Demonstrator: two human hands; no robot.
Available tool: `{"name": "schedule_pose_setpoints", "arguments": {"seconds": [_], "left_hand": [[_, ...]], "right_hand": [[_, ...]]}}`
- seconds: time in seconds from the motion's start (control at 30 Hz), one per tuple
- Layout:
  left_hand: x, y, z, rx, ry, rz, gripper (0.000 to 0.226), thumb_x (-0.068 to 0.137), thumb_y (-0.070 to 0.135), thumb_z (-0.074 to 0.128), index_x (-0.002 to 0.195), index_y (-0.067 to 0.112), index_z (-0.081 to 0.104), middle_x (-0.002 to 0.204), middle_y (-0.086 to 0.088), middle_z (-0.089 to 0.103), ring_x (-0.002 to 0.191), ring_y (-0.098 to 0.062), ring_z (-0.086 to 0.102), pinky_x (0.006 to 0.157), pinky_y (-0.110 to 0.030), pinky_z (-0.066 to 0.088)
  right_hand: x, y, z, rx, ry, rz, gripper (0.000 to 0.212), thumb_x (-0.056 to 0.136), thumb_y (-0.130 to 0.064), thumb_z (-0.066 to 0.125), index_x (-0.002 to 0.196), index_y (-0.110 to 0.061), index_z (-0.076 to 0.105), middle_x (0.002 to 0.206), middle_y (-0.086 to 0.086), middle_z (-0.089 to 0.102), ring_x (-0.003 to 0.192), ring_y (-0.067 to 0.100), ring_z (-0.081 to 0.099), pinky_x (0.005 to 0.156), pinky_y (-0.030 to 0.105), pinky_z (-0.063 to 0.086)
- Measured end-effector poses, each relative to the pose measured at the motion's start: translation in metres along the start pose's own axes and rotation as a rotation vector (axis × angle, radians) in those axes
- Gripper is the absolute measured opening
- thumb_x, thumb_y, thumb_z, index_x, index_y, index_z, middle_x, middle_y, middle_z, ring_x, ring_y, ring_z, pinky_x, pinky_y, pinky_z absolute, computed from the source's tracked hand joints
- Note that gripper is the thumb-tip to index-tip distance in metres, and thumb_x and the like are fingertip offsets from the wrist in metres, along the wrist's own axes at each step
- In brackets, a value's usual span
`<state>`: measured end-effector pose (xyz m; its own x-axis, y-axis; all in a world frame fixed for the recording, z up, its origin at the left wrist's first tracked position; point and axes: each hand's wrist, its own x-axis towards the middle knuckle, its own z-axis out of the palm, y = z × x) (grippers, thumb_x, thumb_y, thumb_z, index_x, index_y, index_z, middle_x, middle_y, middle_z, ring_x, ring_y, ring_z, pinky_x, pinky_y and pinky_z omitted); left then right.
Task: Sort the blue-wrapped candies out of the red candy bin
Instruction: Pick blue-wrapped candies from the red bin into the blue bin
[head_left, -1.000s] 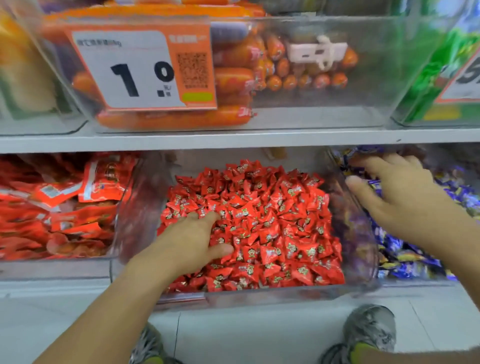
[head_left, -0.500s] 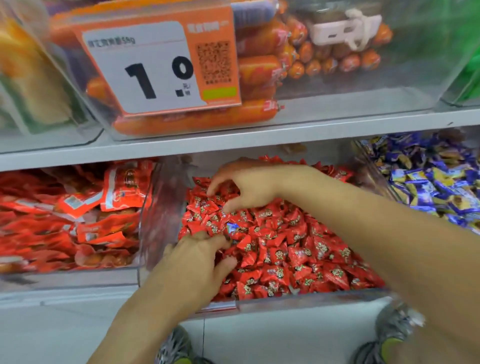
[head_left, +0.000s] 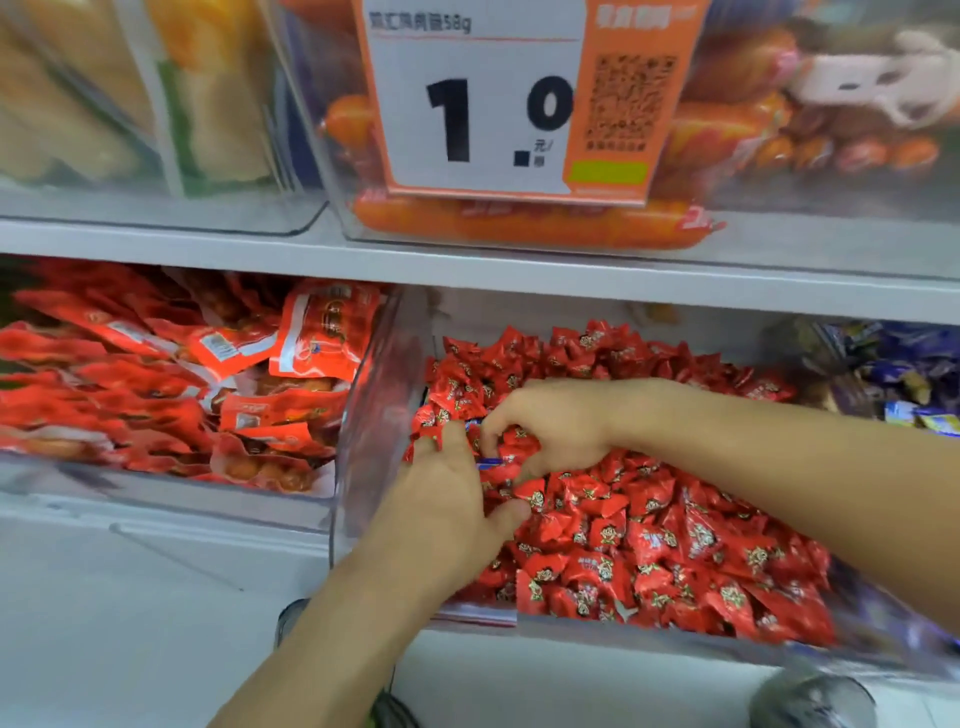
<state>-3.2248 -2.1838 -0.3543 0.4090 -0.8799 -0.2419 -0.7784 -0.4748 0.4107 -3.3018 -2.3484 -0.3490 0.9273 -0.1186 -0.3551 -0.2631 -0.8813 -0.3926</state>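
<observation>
A clear bin (head_left: 376, 415) on the lower shelf is heaped with red-wrapped candies (head_left: 654, 545). Both my hands are in its left part. My left hand (head_left: 447, 501) lies flat on the pile with fingers spread, holding nothing. My right hand (head_left: 556, 423) reaches in from the right with fingers curled down. Its fingertips pinch a blue-wrapped candy (head_left: 491, 461), of which only a thin blue edge shows between the two hands. Another bit of blue wrapper (head_left: 474, 427) peeks out just above it, by my left fingertips.
A bin of blue and yellow wrapped candies (head_left: 893, 374) stands to the right. On the left is a bin of red snack packets (head_left: 182, 395). The shelf above (head_left: 519, 270) carries sausages behind an orange price tag (head_left: 498, 104). My shoes (head_left: 810, 701) show on the floor.
My right hand came over from the blue candy bin into the red bin, then dropped onto the blue candy beside my left hand. The view moved closer and to the left.
</observation>
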Motion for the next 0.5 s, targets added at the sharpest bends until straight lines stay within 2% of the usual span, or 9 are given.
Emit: {"name": "schedule_pose_setpoints", "arguments": {"seconds": [0.1,0.13,0.23,0.33,0.4,0.5], "left_hand": [[0.004,-0.004,-0.004,-0.096,-0.089,0.03,0.075,0.072,0.054,0.076,0.131,0.025,0.039,0.123,0.003,0.049,0.112,-0.016,0.053,0.091,-0.028,0.046],[0.004,-0.005,-0.004,-0.137,-0.102,0.052,0.071,0.069,0.051,0.079,0.126,0.026,0.044,0.119,0.007,0.053,0.109,-0.012,0.055,0.09,-0.028,0.047],[0.001,0.0,-0.006,-0.217,-0.128,0.11,0.058,0.064,0.042,0.083,0.11,0.031,0.05,0.1,0.015,0.059,0.089,-0.005,0.058,0.076,-0.027,0.05],[-0.001,0.009,-0.01,-0.282,-0.152,0.219,0.045,0.065,0.027,0.08,0.101,0.035,0.054,0.091,0.015,0.061,0.077,-0.001,0.058,0.069,-0.018,0.049],[-0.003,0.016,-0.013,-0.33,-0.193,0.296,0.047,0.067,0.02,0.077,0.105,0.039,0.059,0.1,0.02,0.063,0.088,0.006,0.059,0.076,-0.013,0.048],[-0.004,0.026,-0.015,-0.37,-0.273,0.379,0.054,0.07,0.024,0.081,0.115,0.043,0.06,0.11,0.023,0.063,0.101,0.006,0.059,0.089,-0.02,0.049]], "right_hand": [[-0.017,-0.009,-0.001,0.064,-0.022,0.024,0.037,0.083,-0.032,0.077,0.118,-0.027,0.065,0.109,-0.019,0.062,0.099,-0.001,0.053,0.081,0.007,0.036],[-0.024,-0.013,0.0,0.09,-0.009,0.02,0.038,0.084,-0.031,0.077,0.119,-0.029,0.064,0.114,-0.018,0.062,0.102,-0.002,0.053,0.086,0.009,0.038],[-0.051,-0.022,0.002,0.145,0.027,0.044,0.043,0.087,-0.027,0.073,0.126,-0.033,0.059,0.126,-0.014,0.061,0.112,0.006,0.057,0.1,0.028,0.044],[-0.083,-0.024,0.008,0.218,0.072,0.077,0.043,0.083,-0.034,0.076,0.123,-0.037,0.059,0.118,-0.015,0.061,0.105,0.006,0.059,0.096,0.033,0.047],[-0.105,-0.023,0.012,0.249,0.118,0.123,0.047,0.075,-0.046,0.081,0.117,-0.041,0.059,0.11,-0.019,0.06,0.098,0.0,0.058,0.091,0.027,0.047],[-0.13,-0.022,0.021,0.169,0.172,0.163,0.061,0.065,-0.057,0.083,0.116,-0.045,0.052,0.112,-0.024,0.054,0.102,-0.007,0.051,0.092,0.02,0.042]]}}
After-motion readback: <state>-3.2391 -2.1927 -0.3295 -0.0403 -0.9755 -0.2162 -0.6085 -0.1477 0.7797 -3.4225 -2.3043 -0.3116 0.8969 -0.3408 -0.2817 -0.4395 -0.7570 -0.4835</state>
